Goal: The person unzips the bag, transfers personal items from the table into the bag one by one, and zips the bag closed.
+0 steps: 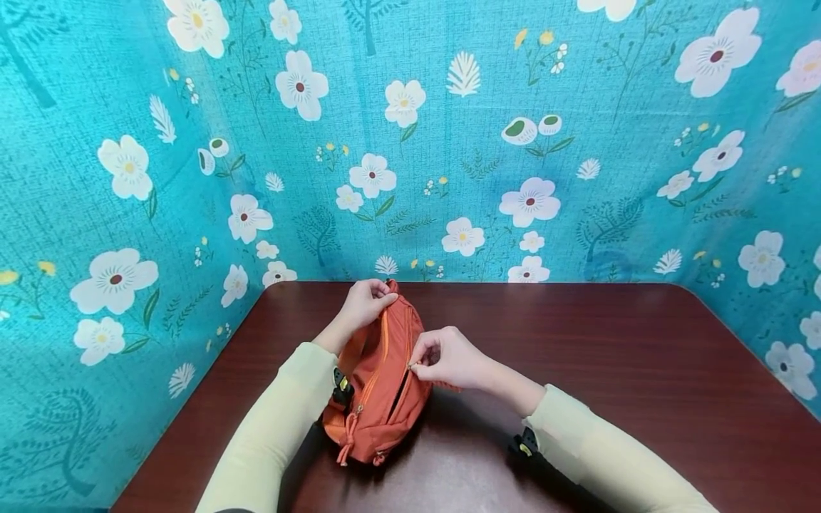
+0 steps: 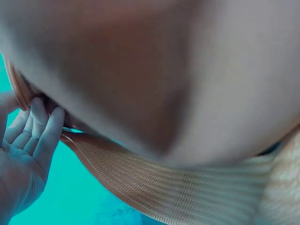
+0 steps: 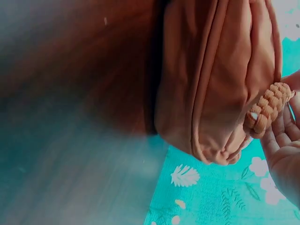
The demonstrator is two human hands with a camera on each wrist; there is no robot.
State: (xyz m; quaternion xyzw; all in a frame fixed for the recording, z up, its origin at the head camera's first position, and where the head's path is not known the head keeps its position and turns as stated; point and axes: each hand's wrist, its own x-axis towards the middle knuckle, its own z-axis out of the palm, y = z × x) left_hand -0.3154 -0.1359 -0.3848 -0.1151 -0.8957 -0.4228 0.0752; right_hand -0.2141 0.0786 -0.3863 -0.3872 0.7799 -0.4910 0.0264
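An orange waist bag (image 1: 380, 381) stands on the table, its long side running away from me. My left hand (image 1: 364, 303) pinches the bag's far end; in the left wrist view, the fingers (image 2: 49, 133) are at its edge beside the piping. With thumb and fingers, my right hand (image 1: 452, 356) pinches the zipper pull on the bag's right side. A dark slit (image 1: 399, 395) shows the zipper partly open on the near side of that hand. The right wrist view shows the pull's braided orange cord (image 3: 268, 108) by the fingers.
A woven strap (image 2: 140, 173) hangs along the bag's left side. Corded zipper pulls (image 1: 347, 442) dangle at its near end. The dark red-brown table (image 1: 577, 356) extends to the right. Blue flowered cloth (image 1: 410, 178) stands behind and at both sides.
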